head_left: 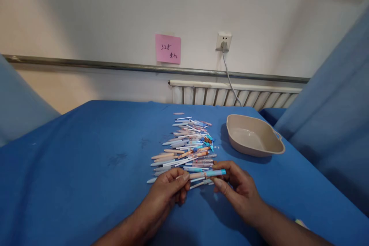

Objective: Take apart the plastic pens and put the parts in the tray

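Observation:
My left hand [168, 188] and my right hand [238, 188] hold one pen [206, 174] between them, just above the blue table [86, 169]. The pen has a pale body and a light blue end toward my right hand. Fingers of both hands are pinched on it, the left on the pale end, the right on the blue end. Just beyond my hands lies a pile of pens and pen parts [187, 144] in peach, white and blue, spread in a loose row running away from me.
An empty beige tray [253, 135] sits to the right of the pile. Behind the table are a white wall, a radiator [230, 94], a socket with a cable [224, 42] and a pink note [168, 49]. Blue fabric rises at both sides.

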`<state>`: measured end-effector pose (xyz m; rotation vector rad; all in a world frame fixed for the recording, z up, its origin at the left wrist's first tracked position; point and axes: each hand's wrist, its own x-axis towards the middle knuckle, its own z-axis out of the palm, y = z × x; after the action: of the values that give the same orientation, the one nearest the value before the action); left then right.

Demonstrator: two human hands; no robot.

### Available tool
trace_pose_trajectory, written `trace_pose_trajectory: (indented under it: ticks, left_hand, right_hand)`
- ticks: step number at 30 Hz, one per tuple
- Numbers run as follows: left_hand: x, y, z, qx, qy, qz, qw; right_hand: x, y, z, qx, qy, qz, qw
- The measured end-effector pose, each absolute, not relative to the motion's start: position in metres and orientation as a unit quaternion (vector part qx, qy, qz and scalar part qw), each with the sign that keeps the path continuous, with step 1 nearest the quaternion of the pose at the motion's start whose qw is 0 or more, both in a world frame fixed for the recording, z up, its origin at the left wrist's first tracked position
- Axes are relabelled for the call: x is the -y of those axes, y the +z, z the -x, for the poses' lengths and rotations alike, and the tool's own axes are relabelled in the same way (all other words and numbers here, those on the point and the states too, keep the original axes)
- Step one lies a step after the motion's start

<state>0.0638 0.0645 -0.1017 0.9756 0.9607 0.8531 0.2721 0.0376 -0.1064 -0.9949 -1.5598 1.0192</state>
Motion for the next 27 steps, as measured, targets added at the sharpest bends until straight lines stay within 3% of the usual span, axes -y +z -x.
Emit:
trace_pose_trajectory:
  ticks: [6,16,27]
  left_hand:
    - [-0.067,-0.104,-0.062,-0.406,0.373,-0.388,0.738]
    - [-0.067,-0.101,-0.063,-0.419,0.354,-0.424,0.721]
    - [-0.06,-0.103,-0.066,-0.439,0.277,-0.512,0.684]
  right_hand:
    - [-0.04,-0.108,-0.272,0.644,0.386,0.409,0.518]
    - [-0.032,-0.1,-0.271,0.641,0.368,0.41,0.534]
    - [-0.036,-0.096,-0.269,0.53,0.459,0.375,0.606]
